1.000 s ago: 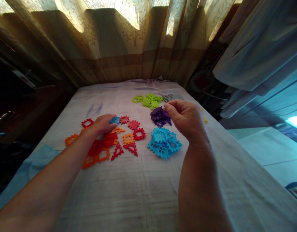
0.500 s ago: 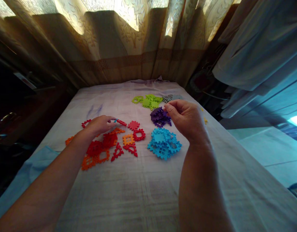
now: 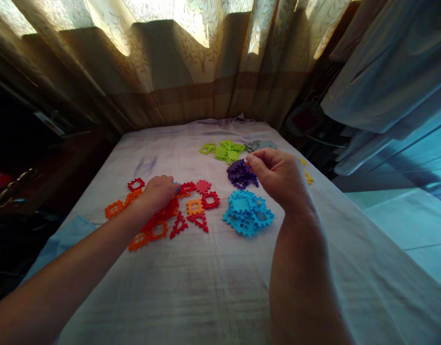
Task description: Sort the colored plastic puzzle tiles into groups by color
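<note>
My left hand [image 3: 161,190] is closed over the red and orange pile, with a bit of a blue toothed building piece [image 3: 177,186] showing at its fingertips. Just beyond them lies a red toothed frame piece [image 3: 187,187]. Beneath the hand and wrist, red pieces [image 3: 173,208] and orange pieces [image 3: 159,230] are partly hidden. My right hand [image 3: 274,172] is raised beside the purple pieces [image 3: 238,173], thumb and forefinger pinched together; whatever is between them cannot be made out. Nearer than that hand is a heap of light blue pieces [image 3: 247,213].
Lime green pieces [image 3: 227,151] and grey pieces [image 3: 261,145] lie at the back of the cloth-covered surface [image 3: 206,282]. A few yellow pieces [image 3: 309,178] are near the right edge. Curtains [image 3: 191,91] hang behind; light blue cloth [image 3: 71,232] lies at left.
My left hand has closed further and dipped toward the pile; the red piece at its fingertips now lies beyond them. The right hand keeps its pinch. The view has shifted slightly.
</note>
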Tool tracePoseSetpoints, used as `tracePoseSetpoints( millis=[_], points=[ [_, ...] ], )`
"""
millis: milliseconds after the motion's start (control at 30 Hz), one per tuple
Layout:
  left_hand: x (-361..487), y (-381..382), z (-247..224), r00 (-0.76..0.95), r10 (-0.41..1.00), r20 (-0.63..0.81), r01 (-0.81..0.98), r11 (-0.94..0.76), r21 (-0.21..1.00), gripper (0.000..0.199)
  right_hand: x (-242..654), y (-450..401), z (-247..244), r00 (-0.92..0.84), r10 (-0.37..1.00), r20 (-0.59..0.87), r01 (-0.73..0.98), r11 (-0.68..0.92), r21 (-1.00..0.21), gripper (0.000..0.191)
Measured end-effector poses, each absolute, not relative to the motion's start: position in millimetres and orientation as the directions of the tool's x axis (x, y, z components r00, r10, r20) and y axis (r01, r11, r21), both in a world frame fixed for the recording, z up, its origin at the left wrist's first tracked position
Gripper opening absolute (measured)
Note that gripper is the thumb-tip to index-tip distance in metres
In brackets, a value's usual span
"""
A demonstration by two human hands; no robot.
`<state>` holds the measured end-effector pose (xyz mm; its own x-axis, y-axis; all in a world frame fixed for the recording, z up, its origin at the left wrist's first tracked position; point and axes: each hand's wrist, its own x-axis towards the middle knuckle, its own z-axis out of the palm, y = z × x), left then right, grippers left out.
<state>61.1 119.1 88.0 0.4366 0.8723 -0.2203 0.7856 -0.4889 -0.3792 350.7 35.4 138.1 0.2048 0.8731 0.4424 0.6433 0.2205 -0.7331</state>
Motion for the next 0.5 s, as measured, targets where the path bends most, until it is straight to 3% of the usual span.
tracePoseSetpoints(
  millis=[100,233,400,500],
  points=[
    [57.9,120.3,91.2,0.477,0.849,-0.226,0.769,-0.528,-0.360,0.036,350.9,34.6,138.5,0.201,0.874,0.443,0.644,0.223,-0.732,0.031],
    [35.3,133.1,94.7,0.417,0.894,-0.166,0.871,-0.445,-0.210,0.042,351.6,34.8,137.7,0.208,0.871,0.445,0.640,0.223,-0.735,0.029],
    [27.9,129.4,98.8,0.319,0.936,0.147,0.944,-0.327,0.037,0.042,350.8,35.1,137.0,0.228,0.863,0.452,0.616,0.232,-0.753,0.030],
    [61.0,106.0,99.1,0.418,0.849,0.323,0.861,-0.483,0.156,0.039,349.8,34.8,137.1,0.235,0.859,0.455,0.607,0.236,-0.759,0.030]
  ],
)
